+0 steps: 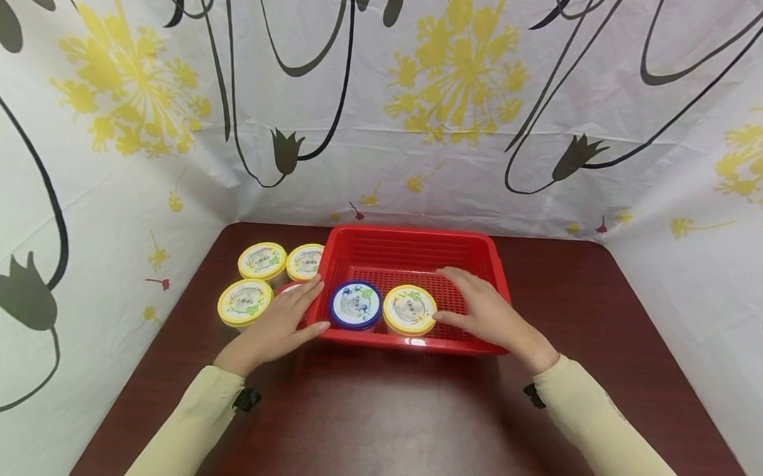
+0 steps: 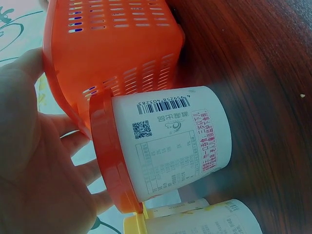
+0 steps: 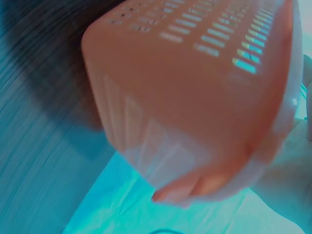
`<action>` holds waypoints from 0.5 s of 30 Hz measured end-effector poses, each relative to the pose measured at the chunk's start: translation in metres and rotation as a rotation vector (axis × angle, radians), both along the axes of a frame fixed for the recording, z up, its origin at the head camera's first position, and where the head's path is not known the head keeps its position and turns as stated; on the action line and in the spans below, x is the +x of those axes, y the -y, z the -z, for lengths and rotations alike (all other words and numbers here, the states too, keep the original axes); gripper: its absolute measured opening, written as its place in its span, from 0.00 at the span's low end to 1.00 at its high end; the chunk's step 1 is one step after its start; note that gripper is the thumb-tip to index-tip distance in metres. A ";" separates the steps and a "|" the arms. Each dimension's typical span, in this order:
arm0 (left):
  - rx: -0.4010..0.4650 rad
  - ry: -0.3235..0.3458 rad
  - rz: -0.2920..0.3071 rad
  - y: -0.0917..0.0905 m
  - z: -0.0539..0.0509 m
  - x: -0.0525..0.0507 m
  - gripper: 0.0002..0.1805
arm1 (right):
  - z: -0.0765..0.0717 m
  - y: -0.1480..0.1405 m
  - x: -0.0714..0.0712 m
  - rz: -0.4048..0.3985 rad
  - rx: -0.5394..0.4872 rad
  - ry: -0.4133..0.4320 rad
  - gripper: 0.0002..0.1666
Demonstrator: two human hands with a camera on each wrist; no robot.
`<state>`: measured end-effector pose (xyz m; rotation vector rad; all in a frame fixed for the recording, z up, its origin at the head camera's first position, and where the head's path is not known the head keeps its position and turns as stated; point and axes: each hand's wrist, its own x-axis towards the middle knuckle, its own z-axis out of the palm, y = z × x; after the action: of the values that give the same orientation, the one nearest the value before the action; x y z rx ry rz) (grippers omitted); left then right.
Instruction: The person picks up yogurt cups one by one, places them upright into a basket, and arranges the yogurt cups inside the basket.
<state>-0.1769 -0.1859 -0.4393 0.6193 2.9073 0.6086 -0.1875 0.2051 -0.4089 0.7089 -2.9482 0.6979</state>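
A red perforated basket [image 1: 413, 231] stands on the table. Inside, along its near side, sit a blue-lidded tub [image 1: 356, 305] and a yellow-lidded tub [image 1: 410, 310]. My left hand [image 1: 272, 333] reaches with extended fingers over a red-lidded tub [image 2: 168, 141] standing just left of the basket; its thumb points to the basket's near-left rim. The hand covers most of that tub in the head view. My right hand [image 1: 490, 317] lies over the basket's right part, fingers extended inward, thumb tip close to the yellow lid. Whether that thumb touches the lid, I cannot tell.
Left of the basket stand more yellow-lidded tubs, one at the back [image 1: 262, 260], one beside the basket [image 1: 306, 261] and one nearer [image 1: 246, 301]. The dark red wooden table [image 1: 389, 422] reaches patterned cloth walls [image 1: 364, 125] at the back and sides.
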 end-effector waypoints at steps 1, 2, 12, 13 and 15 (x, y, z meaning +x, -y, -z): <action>-0.001 -0.001 0.001 0.000 0.000 0.000 0.51 | 0.000 -0.004 0.001 0.014 -0.001 -0.010 0.50; -0.001 -0.002 0.002 0.000 0.000 0.000 0.51 | 0.000 -0.008 0.002 0.029 0.001 -0.017 0.50; 0.001 -0.007 0.007 0.000 -0.001 -0.001 0.51 | 0.010 -0.036 0.010 0.175 0.052 -0.044 0.56; 0.002 -0.006 0.006 0.000 -0.001 -0.001 0.51 | 0.011 -0.038 0.011 0.180 0.057 -0.044 0.57; 0.004 -0.005 0.005 0.000 -0.001 0.000 0.51 | 0.013 -0.040 0.012 0.186 0.065 -0.044 0.59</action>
<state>-0.1770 -0.1854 -0.4385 0.6292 2.9094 0.6133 -0.1753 0.2448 -0.4215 0.4397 -2.9574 0.5661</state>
